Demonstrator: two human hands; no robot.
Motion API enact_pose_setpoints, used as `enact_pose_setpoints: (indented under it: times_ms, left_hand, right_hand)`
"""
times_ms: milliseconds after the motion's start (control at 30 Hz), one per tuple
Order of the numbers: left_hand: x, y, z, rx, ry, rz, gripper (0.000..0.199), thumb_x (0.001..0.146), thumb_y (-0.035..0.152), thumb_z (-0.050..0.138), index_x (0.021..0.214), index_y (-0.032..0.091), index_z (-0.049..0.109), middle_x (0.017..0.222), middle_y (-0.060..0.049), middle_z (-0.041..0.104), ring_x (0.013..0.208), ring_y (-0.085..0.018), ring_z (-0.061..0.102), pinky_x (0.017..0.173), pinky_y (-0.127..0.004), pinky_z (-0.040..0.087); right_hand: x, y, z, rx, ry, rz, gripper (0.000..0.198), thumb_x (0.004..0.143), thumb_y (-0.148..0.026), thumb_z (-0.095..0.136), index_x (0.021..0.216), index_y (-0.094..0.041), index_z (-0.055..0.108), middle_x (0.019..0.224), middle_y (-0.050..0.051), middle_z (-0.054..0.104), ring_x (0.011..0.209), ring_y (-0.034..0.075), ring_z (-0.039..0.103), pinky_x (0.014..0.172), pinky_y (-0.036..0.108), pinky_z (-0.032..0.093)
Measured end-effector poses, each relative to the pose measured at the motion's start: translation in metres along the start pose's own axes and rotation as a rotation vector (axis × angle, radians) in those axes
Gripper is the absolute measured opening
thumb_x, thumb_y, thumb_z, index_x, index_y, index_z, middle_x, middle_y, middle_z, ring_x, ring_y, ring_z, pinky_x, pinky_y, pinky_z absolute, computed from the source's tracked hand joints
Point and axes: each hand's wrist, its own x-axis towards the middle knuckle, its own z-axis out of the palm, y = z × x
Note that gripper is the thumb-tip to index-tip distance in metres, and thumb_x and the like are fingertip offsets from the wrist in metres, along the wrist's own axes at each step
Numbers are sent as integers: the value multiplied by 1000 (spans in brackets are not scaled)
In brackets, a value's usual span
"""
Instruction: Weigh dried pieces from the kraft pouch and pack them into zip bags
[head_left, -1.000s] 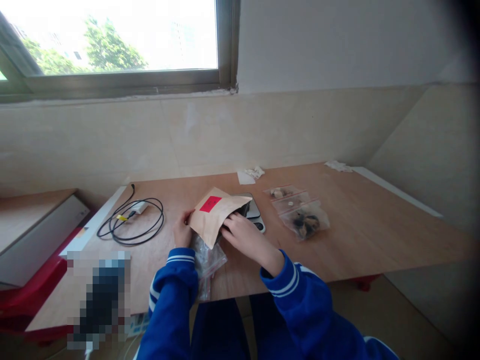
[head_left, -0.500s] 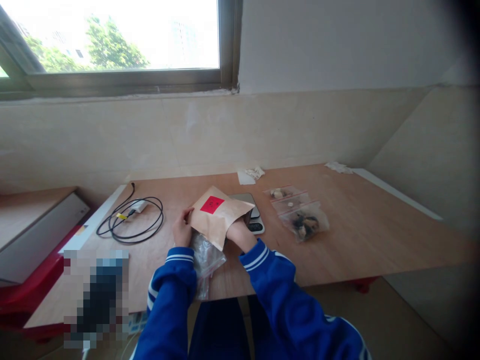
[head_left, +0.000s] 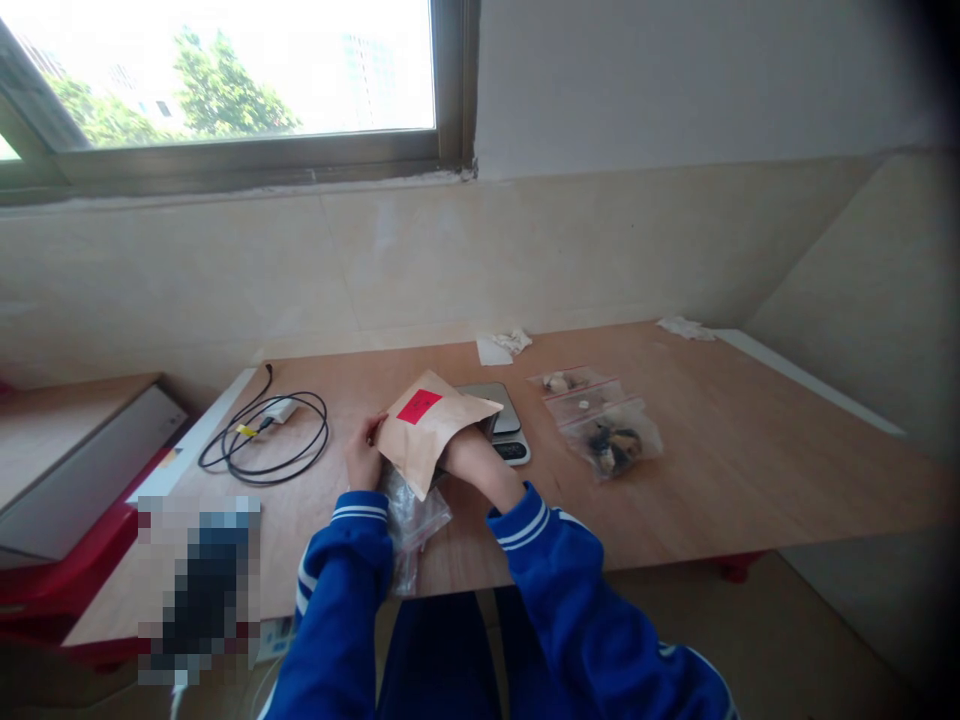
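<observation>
A brown paper bag with a red label lies tilted in front of me, its mouth toward the right. At its closed left end my left hand grips the paper. My right hand reaches into the mouth; its fingers are hidden inside, so what they hold does not show. Beneath and behind the bag stands a digital kitchen scale, partly covered. Clear zip bags lie under the bag's near side, by my left wrist.
Right of the scale lie several clear zip bags, some with dark or pale dried pieces. A coiled black cable with a white adapter rests on the left. Crumpled tissue sits by the wall. A blurred-out object lies at front left.
My right hand, still in the paper bag, has shifted slightly, showing a little more wrist. The bag's mouth has tipped a little to the left. My left hand keeps its grip.
</observation>
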Motion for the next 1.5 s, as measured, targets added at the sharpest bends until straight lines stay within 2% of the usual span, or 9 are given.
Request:
enact_pose_setpoints:
  times_ms: [167,267,467,600,733,833,1000,1233,1500]
  left_hand:
    - [0,-5,1,-114,-38,-32,38,68,20,61,105,15,66,101,-8,71,95,-24,64,88,-37,49]
    - [1,-6,0,-112,-48,-55,39,68,20,62,106,16,67,102,-8,71,97,-24,64,89,-37,49]
    - [0,-2,0,-32,-43,-110,39,70,22,61,108,17,67,103,-7,71,97,-25,64,88,-38,49]
    - [0,2,0,45,-34,-105,40,70,21,59,109,17,67,103,-6,72,100,-27,63,89,-39,48]
    - [0,2,1,125,2,-79,41,71,18,54,109,19,66,105,-6,70,100,-25,63,89,-37,47]
    - [1,1,2,116,4,-101,41,71,19,54,111,18,64,104,-6,70,95,-24,64,86,-36,48]
    - [3,-1,4,107,10,-147,40,76,33,56,112,15,63,104,-10,70,94,-26,64,83,-36,49]
    - [4,1,4,124,7,-254,46,78,51,55,101,12,65,95,-14,71,86,-27,66,75,-36,49]
    - [5,1,2,137,7,-260,50,76,54,55,99,11,65,93,-15,70,85,-28,66,73,-35,48]
  right_hand:
    - [-16,-5,-35,190,-118,-52,31,83,-15,59,113,-18,63,121,10,63,116,24,56,103,37,42]
    - [-19,-2,-45,161,-104,-86,28,80,-15,65,107,-19,66,117,10,63,116,26,55,101,41,42]
    - [-30,-1,-67,168,167,-135,15,83,-18,64,97,-22,68,102,5,63,103,21,55,93,40,45]
    - [-37,6,-79,340,439,-24,16,85,-23,60,99,-24,67,104,5,62,101,18,58,92,35,47]
    - [-46,37,-58,503,617,195,19,86,-29,57,101,-21,64,101,6,63,93,18,61,81,32,52]
    - [-51,62,-26,492,532,276,20,85,-31,57,98,-18,66,95,7,65,85,18,62,75,31,52]
    - [-45,87,11,243,367,212,19,84,-23,56,100,-22,67,101,8,65,100,23,57,89,41,47]
    - [-40,108,26,124,311,181,44,86,-28,56,130,-25,49,131,10,51,124,25,45,103,46,38]
    - [-57,109,26,57,390,235,47,93,-37,43,137,-20,40,142,13,41,133,25,35,108,48,31]
